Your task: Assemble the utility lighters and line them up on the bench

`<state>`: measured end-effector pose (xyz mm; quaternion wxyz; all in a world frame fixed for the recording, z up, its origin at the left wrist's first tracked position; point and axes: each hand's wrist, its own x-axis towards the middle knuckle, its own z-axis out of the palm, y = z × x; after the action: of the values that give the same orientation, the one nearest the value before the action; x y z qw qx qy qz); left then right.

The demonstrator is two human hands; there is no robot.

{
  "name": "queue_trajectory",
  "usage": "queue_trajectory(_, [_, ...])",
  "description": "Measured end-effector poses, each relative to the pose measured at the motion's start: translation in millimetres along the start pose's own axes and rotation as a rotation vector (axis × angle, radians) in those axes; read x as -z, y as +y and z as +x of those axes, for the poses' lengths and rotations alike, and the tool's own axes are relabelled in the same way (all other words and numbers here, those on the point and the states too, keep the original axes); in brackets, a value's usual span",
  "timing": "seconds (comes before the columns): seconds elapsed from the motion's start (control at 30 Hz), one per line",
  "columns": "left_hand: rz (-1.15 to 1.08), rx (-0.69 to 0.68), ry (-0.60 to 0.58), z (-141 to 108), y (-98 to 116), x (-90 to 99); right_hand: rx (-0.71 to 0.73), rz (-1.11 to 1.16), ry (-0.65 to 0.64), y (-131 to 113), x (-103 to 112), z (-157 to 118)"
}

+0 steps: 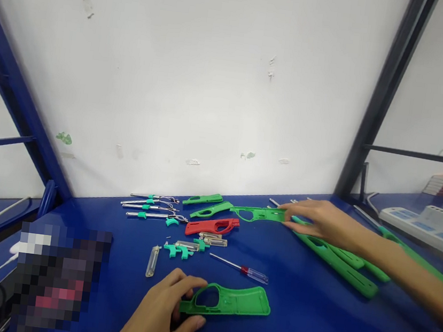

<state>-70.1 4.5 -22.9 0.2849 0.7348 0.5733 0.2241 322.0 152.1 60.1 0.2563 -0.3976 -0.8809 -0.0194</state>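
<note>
One green plastic half-shell with an oval opening [245, 301] is near the front of the blue surface [307, 319], hollow side up; no rod, capsule or trigger is seen fitted in it. The left hand [164, 304] is narrow, thumb and fingers pinching its slim end. Behind it lie a screwdriver with a clear handle [255, 274], clear capsules [152, 261] and teal plastic triggers [171, 250], all loose. Farther back are a red plastic shell [202, 227] and thin metal rods with teal collars and wires [134, 214], judged unassembled. The right hand [322, 221], also narrow, holds the end of a second open green half-shell [262, 214]. Beneath and beside the right forearm, long green handles [353, 274] appear closed up, judged more complete; their insides cannot be inspected.
</note>
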Motion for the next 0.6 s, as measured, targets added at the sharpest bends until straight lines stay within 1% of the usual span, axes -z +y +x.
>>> queue_trajectory(0.1, [0.109,-0.054,0.055,9.2,10.3,-5.4,0.022,0.015,-0.054,-7.9,8.3,-20.1])
queue_trajectory(0.23, [0.315,-0.097,0.083,31.1,26.1,-10.8,0.041,0.049,-0.049,-27.0,14.7,-47.4])
queue_trajectory(0.3, [0.364,-0.112,0.088,38.6,31.8,-10.0,0.055,0.066,-0.051,-38.1,13.2,-61.2])
queue_trajectory(0.37, [0.392,-0.134,0.092,41.7,34.6,-3.0,0.104,0.078,-0.067,-48.6,6.3,-75.7])
queue_trajectory(0.4, [0.409,-0.146,0.100,42.5,34.1,4.0,0.136,0.098,-0.055,-53.6,0.8,-82.9])
queue_trajectory(0.43, [0.429,-0.154,0.114,43.6,32.0,13.8,0.174,0.119,-0.073,-58.6,-6.0,-89.8])
queue_trajectory(0.47, [0.454,-0.155,0.138,45.7,28.1,26.3,0.177,0.124,-0.107,-63.7,-13.6,-96.1])
queue_trajectory(0.53, [0.524,-0.123,0.200,54.5,14.0,57.4,0.180,0.127,-0.180,-73.5,-29.7,-105.8])
queue_trajectory(0.6, [0.618,-0.062,0.258,69.0,-6.7,90.9,0.199,0.150,-0.195,-81.8,-43.7,-110.5])
